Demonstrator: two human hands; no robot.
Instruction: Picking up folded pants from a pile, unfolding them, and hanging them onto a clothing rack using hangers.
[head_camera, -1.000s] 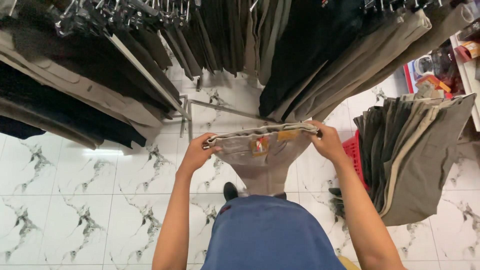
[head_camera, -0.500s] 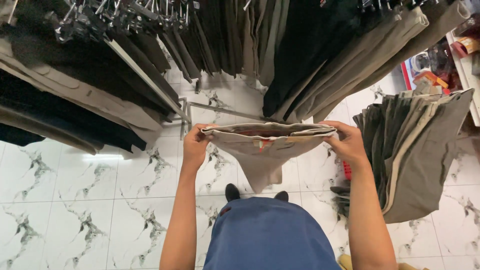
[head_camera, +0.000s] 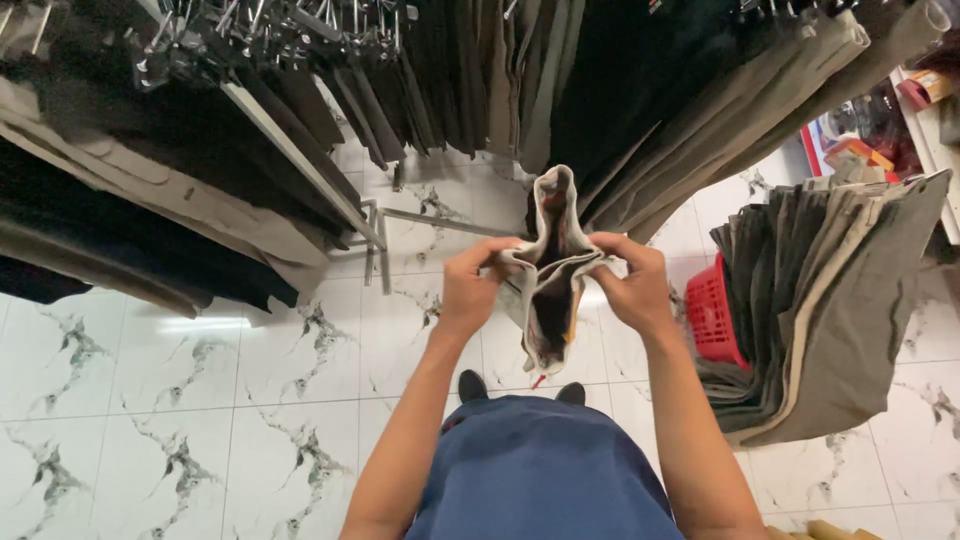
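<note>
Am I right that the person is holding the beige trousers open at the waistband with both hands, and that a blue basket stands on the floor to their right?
Not quite: the basket is red, not blue, as the head view shows. The rest holds: left hand and right hand hold the beige trousers open at the waistband.

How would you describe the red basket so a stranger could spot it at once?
Look to the right of the marble-patterned tiled floor, where a thick bundle of olive-grey trousers hangs. The red basket stands on the floor at its left edge, partly hidden behind the cloth. It is the only red, slotted plastic thing among the drab garments.
</note>
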